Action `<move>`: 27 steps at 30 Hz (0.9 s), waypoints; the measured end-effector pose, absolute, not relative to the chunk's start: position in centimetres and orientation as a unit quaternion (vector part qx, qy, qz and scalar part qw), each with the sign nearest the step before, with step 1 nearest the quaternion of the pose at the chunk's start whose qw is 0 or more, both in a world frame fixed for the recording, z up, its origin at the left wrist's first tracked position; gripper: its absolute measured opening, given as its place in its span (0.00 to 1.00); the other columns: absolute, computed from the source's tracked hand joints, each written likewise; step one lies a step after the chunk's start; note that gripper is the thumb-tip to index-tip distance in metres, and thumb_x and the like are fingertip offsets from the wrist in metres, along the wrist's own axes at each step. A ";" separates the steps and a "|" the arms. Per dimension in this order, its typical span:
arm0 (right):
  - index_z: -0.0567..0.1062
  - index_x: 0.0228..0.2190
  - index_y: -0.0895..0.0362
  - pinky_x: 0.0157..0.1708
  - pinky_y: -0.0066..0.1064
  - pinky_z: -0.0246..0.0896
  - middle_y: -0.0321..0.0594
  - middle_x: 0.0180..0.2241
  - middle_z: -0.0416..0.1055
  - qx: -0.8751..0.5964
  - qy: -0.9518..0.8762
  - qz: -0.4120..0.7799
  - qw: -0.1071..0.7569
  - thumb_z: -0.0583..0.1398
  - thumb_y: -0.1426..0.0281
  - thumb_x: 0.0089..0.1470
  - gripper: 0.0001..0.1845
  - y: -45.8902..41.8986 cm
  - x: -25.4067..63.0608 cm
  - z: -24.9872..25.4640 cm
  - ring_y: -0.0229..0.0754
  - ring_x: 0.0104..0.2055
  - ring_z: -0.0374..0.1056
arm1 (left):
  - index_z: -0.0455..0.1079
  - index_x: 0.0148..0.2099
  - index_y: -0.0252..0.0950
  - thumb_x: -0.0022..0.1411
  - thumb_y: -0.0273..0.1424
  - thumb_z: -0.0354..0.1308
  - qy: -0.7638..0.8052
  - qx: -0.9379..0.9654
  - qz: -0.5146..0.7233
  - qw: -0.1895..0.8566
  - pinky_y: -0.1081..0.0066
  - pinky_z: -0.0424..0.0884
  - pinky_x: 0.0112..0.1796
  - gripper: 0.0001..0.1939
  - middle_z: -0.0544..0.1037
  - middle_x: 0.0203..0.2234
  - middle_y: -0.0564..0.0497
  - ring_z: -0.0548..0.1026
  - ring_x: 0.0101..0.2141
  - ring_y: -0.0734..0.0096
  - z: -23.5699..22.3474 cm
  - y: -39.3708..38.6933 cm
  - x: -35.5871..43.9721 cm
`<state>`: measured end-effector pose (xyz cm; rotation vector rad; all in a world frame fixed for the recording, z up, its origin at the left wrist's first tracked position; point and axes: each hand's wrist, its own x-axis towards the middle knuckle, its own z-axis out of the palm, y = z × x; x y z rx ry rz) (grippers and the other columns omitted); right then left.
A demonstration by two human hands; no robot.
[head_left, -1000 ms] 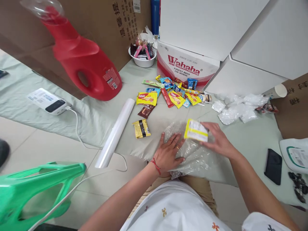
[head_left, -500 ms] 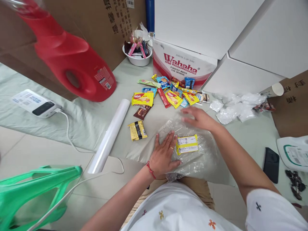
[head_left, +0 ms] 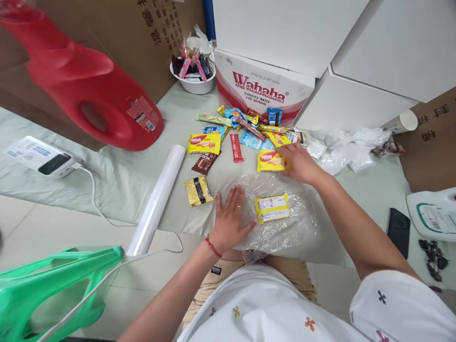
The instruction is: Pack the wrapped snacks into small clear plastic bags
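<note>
1. The left hand lies spread and palm down, gripping nothing, on the left part of a clear plastic sheet; its weight likely keeps the thin film from sliding.
2. The right hand, fingers nearly closed, appears to pinch the right end of a yellow Nabati packet near the sheet's far edge, a grip that leaves most of the printed front in view.
3. A white-and-yellow packet rests back side up on the sheet, just beside the left thumb, with film showing around it.
4. Loose snacks cluster on the far side before a Wahaha carton, seemingly within easy reach.
5. A white roll lies slantwise at left, apart from both hands.
</note>
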<state>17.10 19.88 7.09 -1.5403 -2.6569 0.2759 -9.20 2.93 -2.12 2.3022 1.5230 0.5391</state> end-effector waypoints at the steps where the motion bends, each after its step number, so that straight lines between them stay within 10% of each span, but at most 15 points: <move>1: 0.68 0.63 0.57 0.60 0.52 0.57 0.52 0.61 0.67 -0.483 -0.867 0.109 0.045 0.70 0.66 0.49 0.41 18.2 18.5 7.8 0.62 0.61 0.59 | 0.44 0.75 0.32 0.70 0.46 0.52 0.544 0.793 0.217 0.165 0.36 0.43 0.68 0.41 0.57 0.71 0.31 0.53 0.71 0.44 -2.1 3.0 -9.4; 6: 0.64 0.67 0.50 0.63 0.51 0.55 0.48 0.62 0.67 -0.379 -0.894 0.233 0.059 0.68 0.64 0.54 0.41 10.8 20.4 7.7 0.57 0.64 0.61 | 0.60 0.66 0.34 0.74 0.37 0.46 0.604 0.695 0.359 0.155 0.50 0.65 0.62 0.23 0.71 0.59 0.36 0.67 0.62 0.54 -1.0 5.0 -9.2; 14: 0.63 0.67 0.52 0.66 0.52 0.51 0.50 0.66 0.64 -0.403 -0.882 0.226 0.091 0.62 0.57 0.62 0.35 12.6 18.9 3.7 0.55 0.69 0.55 | 0.59 0.69 0.29 0.66 0.37 0.53 0.624 0.749 0.177 0.137 0.42 0.53 0.64 0.32 0.72 0.59 0.32 0.65 0.63 0.43 -0.2 13.1 -6.2; 18: 0.62 0.66 0.59 0.65 0.54 0.47 0.54 0.59 0.70 -0.494 -0.849 0.176 0.059 0.65 0.67 0.55 0.40 17.5 18.6 2.8 0.60 0.68 0.55 | 0.72 0.58 0.33 0.61 0.34 0.57 0.604 0.775 0.116 0.146 0.42 0.56 0.61 0.24 0.80 0.44 0.39 0.71 0.55 0.45 0.1 14.7 -6.8; 22: 0.77 0.45 0.58 0.53 0.42 0.57 0.46 0.38 0.77 -0.448 -0.872 0.198 0.025 0.62 0.72 0.54 0.15 18.7 19.0 3.6 0.54 0.51 0.66 | 0.76 0.47 0.36 0.61 0.28 0.54 0.534 0.809 0.158 0.190 0.54 0.67 0.49 0.14 0.79 0.33 0.46 0.75 0.43 0.55 1.9 13.6 -8.1; 27: 0.76 0.37 0.56 0.47 0.40 0.56 0.45 0.36 0.74 -0.374 -0.914 0.129 0.090 0.57 0.73 0.62 0.07 13.8 21.6 6.1 0.50 0.45 0.64 | 0.75 0.42 0.38 0.68 0.26 0.48 0.383 0.891 0.219 0.109 0.58 0.66 0.45 0.13 0.75 0.33 0.46 0.71 0.41 0.59 3.4 9.1 -9.3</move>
